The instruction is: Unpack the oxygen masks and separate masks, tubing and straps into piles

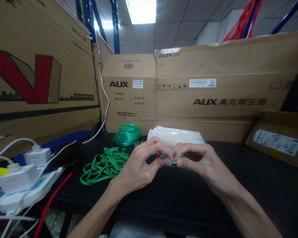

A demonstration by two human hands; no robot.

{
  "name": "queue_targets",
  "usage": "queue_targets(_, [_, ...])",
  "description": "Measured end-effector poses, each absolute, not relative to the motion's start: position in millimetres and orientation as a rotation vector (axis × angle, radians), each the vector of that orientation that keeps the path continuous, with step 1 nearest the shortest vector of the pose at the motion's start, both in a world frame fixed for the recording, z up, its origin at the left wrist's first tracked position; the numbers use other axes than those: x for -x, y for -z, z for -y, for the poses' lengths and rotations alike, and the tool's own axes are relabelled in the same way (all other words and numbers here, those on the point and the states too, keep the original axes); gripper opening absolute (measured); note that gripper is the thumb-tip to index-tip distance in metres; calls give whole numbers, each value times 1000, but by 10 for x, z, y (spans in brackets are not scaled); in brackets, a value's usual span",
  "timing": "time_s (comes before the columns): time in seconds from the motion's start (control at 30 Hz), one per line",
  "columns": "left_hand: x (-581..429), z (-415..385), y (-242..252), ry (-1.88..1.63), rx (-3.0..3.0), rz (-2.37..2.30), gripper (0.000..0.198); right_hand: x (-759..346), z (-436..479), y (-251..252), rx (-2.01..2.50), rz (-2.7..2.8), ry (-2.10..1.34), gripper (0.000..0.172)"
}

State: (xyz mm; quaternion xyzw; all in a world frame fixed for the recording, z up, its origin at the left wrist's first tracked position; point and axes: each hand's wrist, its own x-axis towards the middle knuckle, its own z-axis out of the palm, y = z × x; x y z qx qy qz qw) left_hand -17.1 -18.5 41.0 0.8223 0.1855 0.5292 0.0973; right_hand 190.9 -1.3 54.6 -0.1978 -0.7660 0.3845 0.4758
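Note:
Both hands meet above the black table, pinching a small, thin, shiny curved piece with a greenish tint. My left hand grips its left side between thumb and fingers. On its right side, my right hand is closed in the same way. The fingers hide most of the piece, so its full shape cannot be made out. A coil of clear green tubing lies behind my left hand. Nearer, a loose heap of flat green bands rests left of that hand. White plastic packaging lies just behind both hands.
Cardboard panels stand along the back of the black table, with a large box at left. A carton with a label sits at right. White chargers, a power strip, white cables and a red cable occupy the left.

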Motion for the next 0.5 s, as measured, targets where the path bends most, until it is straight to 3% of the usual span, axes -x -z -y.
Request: queue_targets(0.5, [159, 167, -404, -1591, -2418, -531, 14, -1893, 7, -550, 528, 1831, -1046, 21])
